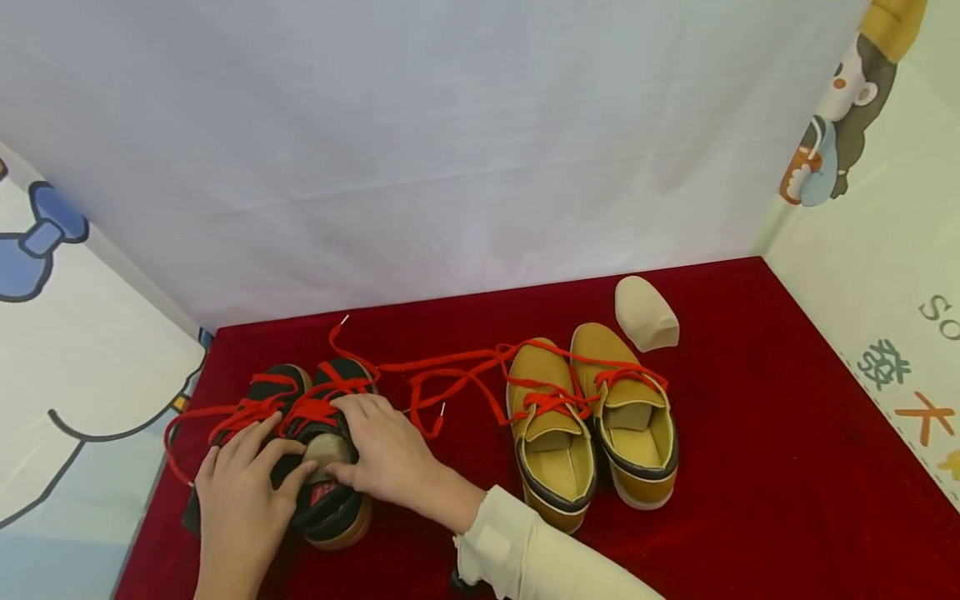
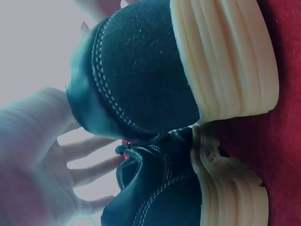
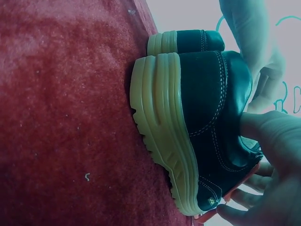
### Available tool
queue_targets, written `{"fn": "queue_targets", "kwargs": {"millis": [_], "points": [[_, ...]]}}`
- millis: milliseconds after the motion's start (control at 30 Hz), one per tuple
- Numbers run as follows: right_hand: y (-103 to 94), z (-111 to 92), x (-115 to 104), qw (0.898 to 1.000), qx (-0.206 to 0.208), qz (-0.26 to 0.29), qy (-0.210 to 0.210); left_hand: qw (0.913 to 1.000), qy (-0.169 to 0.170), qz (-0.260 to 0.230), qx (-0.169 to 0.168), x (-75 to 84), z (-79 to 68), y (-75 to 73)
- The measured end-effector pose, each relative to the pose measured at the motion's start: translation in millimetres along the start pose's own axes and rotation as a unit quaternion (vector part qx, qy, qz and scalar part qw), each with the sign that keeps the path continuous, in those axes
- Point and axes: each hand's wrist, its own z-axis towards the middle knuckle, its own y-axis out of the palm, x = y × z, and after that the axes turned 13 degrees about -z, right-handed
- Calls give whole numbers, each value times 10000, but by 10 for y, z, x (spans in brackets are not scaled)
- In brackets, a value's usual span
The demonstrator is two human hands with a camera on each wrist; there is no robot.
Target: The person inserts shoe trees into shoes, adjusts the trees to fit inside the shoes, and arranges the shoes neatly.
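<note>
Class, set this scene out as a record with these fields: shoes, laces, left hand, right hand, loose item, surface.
Shoes: two dark shoes on the left, two tan shoes to their right
Laces: red laces on all four
Left hand: left hand at the right dark shoe, thumb by a beige piece in its opening
Right hand: right hand at the same opening, thumb also by the piece
Loose item: cream block behind the right tan shoe
Surface: red cloth

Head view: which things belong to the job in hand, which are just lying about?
Likely in the job, judging by the hands:
left hand, right hand
black shoes
their red laces
beige piece in one shoe

Likely lying about:
tan shoes
loose block
</note>
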Motion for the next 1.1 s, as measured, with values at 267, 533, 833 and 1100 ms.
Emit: {"fn": "queue_targets", "kwargs": {"millis": [267,533,833,1100], "points": [[-15,15,-16,9993,107,-356,27,9985,530,-143,-74,-28,-9,44],[1,33,-6,9992,169,-364,88,9960,870,-126,-181,-42,-1,77],[-4,15,7,9994,344,-99,35,9946,844,-369,-477,-2,28,14],[-14,18,7,9998,189,-31,82,9901,190,343,-1347,-129,151,-49]]}}
